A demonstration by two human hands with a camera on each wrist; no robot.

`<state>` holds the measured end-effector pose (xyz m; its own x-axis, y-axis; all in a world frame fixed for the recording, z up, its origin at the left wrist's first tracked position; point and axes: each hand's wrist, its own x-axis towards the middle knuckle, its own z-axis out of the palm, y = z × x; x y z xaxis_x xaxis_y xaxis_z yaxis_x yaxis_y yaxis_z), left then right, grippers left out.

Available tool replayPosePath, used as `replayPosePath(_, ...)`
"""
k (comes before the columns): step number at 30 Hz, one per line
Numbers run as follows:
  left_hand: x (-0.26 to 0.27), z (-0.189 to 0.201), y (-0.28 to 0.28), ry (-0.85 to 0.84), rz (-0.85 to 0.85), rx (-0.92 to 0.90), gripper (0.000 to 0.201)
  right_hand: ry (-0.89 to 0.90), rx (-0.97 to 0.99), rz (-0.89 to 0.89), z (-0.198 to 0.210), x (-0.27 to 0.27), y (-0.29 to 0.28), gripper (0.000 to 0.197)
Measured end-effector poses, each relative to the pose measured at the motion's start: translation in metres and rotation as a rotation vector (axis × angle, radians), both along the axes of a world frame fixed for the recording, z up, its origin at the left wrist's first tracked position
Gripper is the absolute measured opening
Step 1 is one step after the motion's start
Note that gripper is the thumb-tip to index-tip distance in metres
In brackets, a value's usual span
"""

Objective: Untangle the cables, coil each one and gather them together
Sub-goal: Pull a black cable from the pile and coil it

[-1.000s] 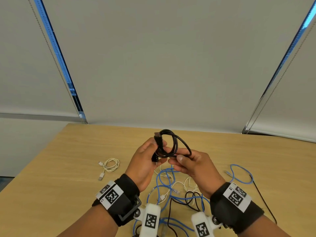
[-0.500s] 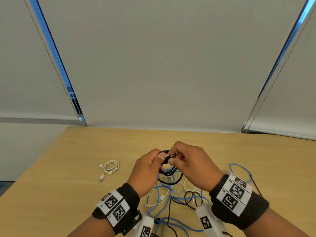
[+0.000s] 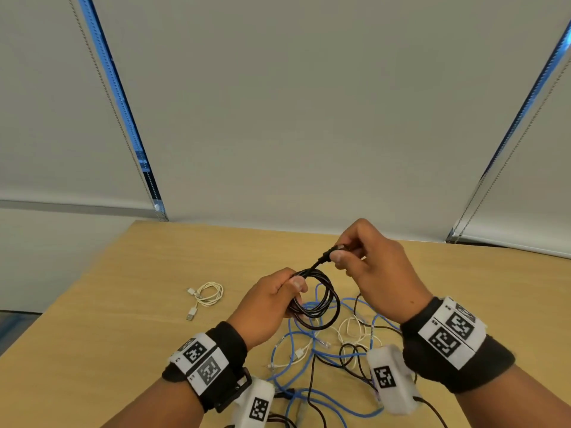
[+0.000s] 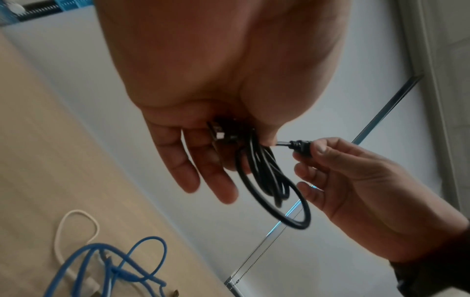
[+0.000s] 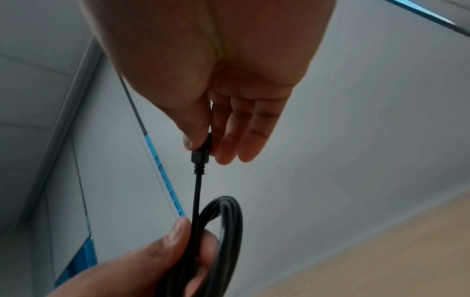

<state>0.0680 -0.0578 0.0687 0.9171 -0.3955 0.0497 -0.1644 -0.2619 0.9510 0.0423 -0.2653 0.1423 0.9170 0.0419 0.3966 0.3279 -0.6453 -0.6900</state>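
Above table: both hands worked clear of the wood table point(image 3: 102, 335).
L hand point(image 3: 265, 307): thumb and fingers clamped on black coil point(image 3: 318, 304), loops hanging below the grip.
R hand point(image 3: 380, 273): just up and right of L hand, thumb and forefinger pinched on black plug point(image 3: 327, 253); short straight run led down to coil.
Under hands: loose tangle w/ blue cable point(image 3: 309, 356), white and black strands, on table.
Left of L hand: white coil point(image 3: 208, 293), lying apart from tangle.
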Motion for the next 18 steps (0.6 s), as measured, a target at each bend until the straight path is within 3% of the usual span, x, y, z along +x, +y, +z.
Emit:
replayPosePath(6, 0.002, 0.005, 0.002, 0.109, -0.026, -0.008, 0.015, 0.032, 0.097, 0.053, -0.005, 0.001, -0.007, 0.023)
replayPosePath(11, 0.004, 0.009, 0.001, -0.001, -0.023, 0.108, 0.015, 0.217, -0.352, 0.142, -0.010, 0.003, -0.006, 0.022)
replayPosePath(14, 0.005, 0.011, -0.003, -0.027, -0.026, 0.155, 0.018, 0.264, -0.416, 0.127, -0.012, 0.004, 0.000, 0.012)
replayPosePath(18, 0.006, 0.006, -0.003, -0.096, -0.028, 0.255, 0.035, 0.266, -0.647, 0.137, -0.004, 0.003, 0.004, 0.019)
